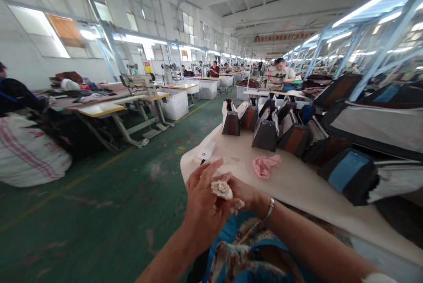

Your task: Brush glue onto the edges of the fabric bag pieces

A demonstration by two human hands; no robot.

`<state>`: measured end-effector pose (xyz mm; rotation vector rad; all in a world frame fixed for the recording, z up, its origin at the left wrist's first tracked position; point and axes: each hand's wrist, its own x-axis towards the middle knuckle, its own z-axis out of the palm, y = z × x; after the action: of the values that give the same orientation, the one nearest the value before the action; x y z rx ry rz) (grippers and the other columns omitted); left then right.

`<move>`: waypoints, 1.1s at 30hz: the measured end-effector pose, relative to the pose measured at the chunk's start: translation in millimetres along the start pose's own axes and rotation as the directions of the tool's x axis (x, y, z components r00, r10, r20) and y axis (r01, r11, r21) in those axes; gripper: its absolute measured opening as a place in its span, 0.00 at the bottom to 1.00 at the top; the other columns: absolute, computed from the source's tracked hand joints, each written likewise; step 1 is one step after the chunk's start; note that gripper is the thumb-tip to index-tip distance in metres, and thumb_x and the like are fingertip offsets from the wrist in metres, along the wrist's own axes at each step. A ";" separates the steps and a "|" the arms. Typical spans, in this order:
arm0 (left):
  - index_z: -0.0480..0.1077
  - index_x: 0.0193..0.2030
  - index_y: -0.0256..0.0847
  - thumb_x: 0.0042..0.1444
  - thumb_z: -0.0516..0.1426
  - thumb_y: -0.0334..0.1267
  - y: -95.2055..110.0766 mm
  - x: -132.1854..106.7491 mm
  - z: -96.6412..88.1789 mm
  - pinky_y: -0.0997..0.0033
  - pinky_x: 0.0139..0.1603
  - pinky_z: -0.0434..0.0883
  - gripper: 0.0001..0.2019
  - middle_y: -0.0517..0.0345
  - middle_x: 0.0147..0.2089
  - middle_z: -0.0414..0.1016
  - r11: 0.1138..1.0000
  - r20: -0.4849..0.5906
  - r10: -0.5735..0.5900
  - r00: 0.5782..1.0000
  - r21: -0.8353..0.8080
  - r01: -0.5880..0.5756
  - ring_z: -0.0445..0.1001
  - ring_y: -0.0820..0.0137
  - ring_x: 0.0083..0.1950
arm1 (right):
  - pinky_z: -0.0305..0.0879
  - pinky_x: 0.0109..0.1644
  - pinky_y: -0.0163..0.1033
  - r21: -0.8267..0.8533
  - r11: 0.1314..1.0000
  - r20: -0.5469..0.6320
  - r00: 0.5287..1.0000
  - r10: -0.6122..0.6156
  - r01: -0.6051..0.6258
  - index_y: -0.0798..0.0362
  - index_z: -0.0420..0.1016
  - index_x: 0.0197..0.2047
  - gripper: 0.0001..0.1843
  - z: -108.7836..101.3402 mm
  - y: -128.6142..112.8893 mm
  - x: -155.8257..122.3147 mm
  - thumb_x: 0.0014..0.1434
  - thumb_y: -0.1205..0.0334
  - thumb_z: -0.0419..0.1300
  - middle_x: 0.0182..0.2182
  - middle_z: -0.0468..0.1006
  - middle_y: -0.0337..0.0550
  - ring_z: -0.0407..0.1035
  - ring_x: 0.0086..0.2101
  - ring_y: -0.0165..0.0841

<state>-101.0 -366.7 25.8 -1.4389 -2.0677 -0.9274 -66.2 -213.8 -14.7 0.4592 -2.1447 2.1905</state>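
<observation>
Close together at the near edge of the table, my left hand (203, 199) and my right hand (246, 192) meet around a small whitish, rough-topped lump (221, 189). What the lump is made of cannot be made out. My left thumb curls below it, with pale residue on the tip, while the other left fingers stretch forward. Behind the lump, my right hand closes in against it, its fingers partly hidden. A crumpled pink cloth (266, 166) lies beyond my right hand. Past my left fingertips rests a flat white object (207, 149) with a dark end.
Several dark fabric pieces with brown panels (266, 135) stand along the table's (231, 148) far side. A piece with a blue panel (349, 172) lies at right. Across the green floor (132, 199) are sewing machines (142, 82), a white sack (31, 150) and people at work.
</observation>
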 end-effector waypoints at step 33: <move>0.76 0.39 0.42 0.58 0.60 0.35 -3.5 -2.0 12.6 0.67 0.48 0.74 0.04 0.53 0.43 0.77 0.779 -0.173 -0.377 0.910 -0.591 0.210 0.77 0.65 0.45 | 0.49 0.30 0.39 -0.921 0.362 -0.099 0.812 -0.575 0.144 0.55 0.69 0.33 0.11 40.8 -109.9 -41.2 0.66 0.71 0.50 0.28 0.64 0.40 0.58 0.28 0.31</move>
<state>-103.4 -359.4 15.0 -1.1363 -1.9106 -1.8881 6.3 -242.0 82.2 0.2947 -2.2314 0.5886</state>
